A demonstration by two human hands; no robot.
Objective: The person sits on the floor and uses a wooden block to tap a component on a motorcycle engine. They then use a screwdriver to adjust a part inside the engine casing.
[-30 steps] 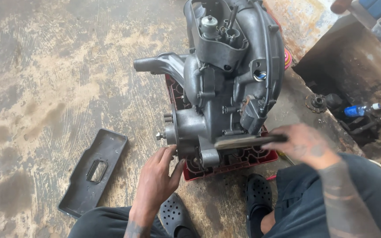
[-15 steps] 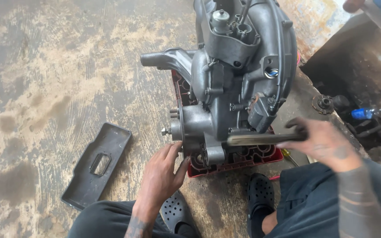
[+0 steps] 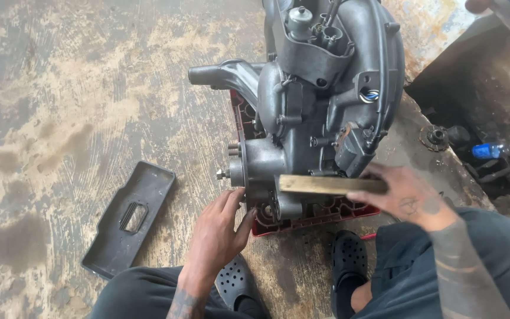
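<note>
A large grey engine block (image 3: pixel 320 100) stands on a red plastic crate (image 3: pixel 317 215) on the stained concrete floor. My left hand (image 3: pixel 219 230) rests with spread fingers against the block's lower left corner, by a round opening, and holds nothing. My right hand (image 3: pixel 405 198) grips one end of a flat brass-coloured bar (image 3: pixel 326 184), which lies level across the front of the block near its base. A short threaded stud (image 3: pixel 222 174) sticks out on the left side of the block.
A dark rectangular cover plate (image 3: pixel 128 218) with a slot lies on the floor at the left. At the right is a dark pit (image 3: pixel 473 88) with metal parts and a blue bottle (image 3: pixel 494 149). My black perforated clogs (image 3: pixel 349 260) are below the crate.
The view has shifted slightly. My right hand has brought the bar a little to the left across the block. My left hand stays at the block's lower corner.
</note>
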